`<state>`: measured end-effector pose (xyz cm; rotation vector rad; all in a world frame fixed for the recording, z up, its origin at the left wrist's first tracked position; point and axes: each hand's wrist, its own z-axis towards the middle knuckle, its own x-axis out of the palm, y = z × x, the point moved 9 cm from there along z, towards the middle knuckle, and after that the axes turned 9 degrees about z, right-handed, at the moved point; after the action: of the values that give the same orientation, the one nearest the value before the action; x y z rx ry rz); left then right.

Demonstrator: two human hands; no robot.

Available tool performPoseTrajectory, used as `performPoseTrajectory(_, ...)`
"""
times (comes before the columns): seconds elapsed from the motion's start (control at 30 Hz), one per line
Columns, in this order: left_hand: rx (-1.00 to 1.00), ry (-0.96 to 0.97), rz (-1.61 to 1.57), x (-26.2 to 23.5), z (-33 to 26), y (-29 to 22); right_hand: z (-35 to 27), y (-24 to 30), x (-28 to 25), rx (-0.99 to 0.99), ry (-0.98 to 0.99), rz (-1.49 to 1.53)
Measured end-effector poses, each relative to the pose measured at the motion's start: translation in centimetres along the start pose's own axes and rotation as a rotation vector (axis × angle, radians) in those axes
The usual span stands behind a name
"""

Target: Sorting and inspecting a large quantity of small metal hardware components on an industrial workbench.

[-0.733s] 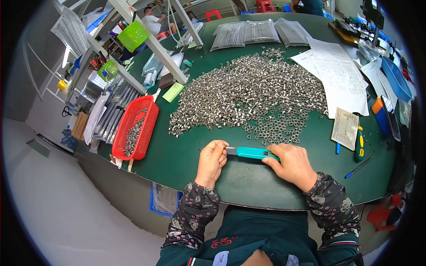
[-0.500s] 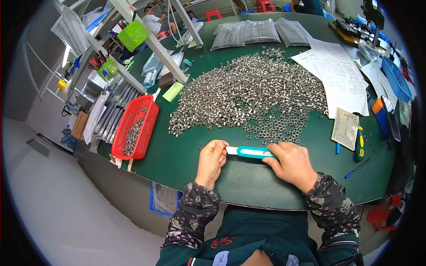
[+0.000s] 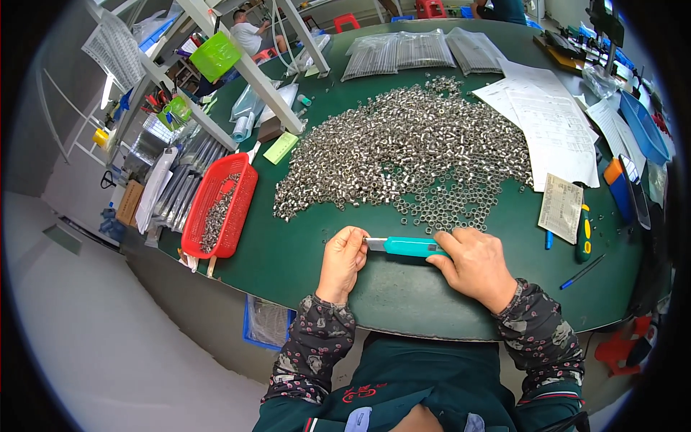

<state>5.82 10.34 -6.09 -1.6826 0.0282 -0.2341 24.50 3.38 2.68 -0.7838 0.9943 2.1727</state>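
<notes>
My right hand [image 3: 471,265] is closed around the rear of a teal utility knife [image 3: 412,247], which lies nearly level and points left. Its silver blade [image 3: 375,245] reaches the fingertips of my left hand [image 3: 343,263]. Thumb and forefinger of that hand pinch a small metal ring at the blade's tip; the fingers hide most of the ring. Beyond both hands a broad heap of small shiny metal rings [image 3: 403,144] covers the middle of the green table [image 3: 403,302]. Several rings at the heap's near edge lie in a single layer.
At the left edge stands a red plastic basket [image 3: 241,234] with more metal pieces. Bagged tubes [image 3: 425,52] lie at the back. Papers [image 3: 554,129], a green-yellow handled tool [image 3: 584,241] and a pen [image 3: 581,272] are on the right. A white shelf post [image 3: 252,72] rises at the left.
The knife has rolled a little about its length, so its plain teal side now shows instead of the pale slot. Both hands have stayed almost in place.
</notes>
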Motion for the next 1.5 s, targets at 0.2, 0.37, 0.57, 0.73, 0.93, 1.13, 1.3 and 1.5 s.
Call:
performPoseTrajectory(0.2, 0.017, 0.018, -0.004, 0.0, 0.0, 0.0, 0.1, -0.2, 0.2, 0.029, 0.027, 0.055)
performPoseTrajectory(0.37, -0.008, 0.064, -0.062, 0.2, -0.1, 0.1, 0.4, 0.5, -0.5, -0.058, -0.002, 0.028)
performPoseTrajectory(0.57, -0.063, 0.148, -0.211, 0.9, 0.0, 0.4, 0.2, -0.8, -1.1, 0.007, -0.106, 0.064)
performPoseTrajectory(0.73, -0.088, 0.136, -0.252, 0.8, 0.0, 0.4, 0.6, -0.1, -1.7, -0.017, -0.110, 0.027)
performPoseTrajectory(0.93, -0.092, 0.049, -0.221, 0.5, -0.2, 0.3, 0.0, -0.9, 0.1, 0.057, 0.033, 0.212)
performPoseTrajectory(1.13, -0.035, 0.068, -0.075, 0.9, -0.2, -0.1, -0.2, -1.4, 1.4, 0.151, 0.186, 0.324)
performPoseTrajectory(1.3, -0.053, 0.071, -0.008, 0.9, -0.3, -0.1, -0.1, -1.6, 1.7, 0.193, 0.267, 0.334)
performPoseTrajectory(1.5, -0.145, 0.065, -0.014, 1.3, -0.5, 0.0, 0.2, -1.1, 0.9, 0.139, 0.229, 0.251)
